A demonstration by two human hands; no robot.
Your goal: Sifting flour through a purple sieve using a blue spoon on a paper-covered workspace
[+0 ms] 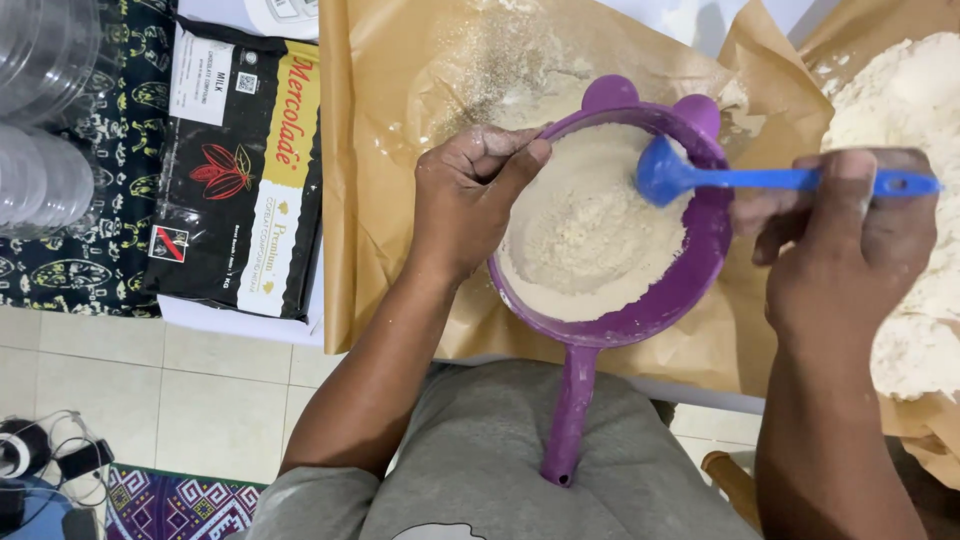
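Soft, even light fills the frame, bright without harsh glare. The white powder heap (pixel 905 110) at the right edge is nearly washed out. Faint shadows lie under the purple sieve (pixel 650 310). Focus is fairly sharp at centre; the clear plastic containers (pixel 40 110) at upper left look slightly smeared.

Purple sieve (pixel 640 300) of flour (pixel 585 230) — blue spoon (pixel 700 178)
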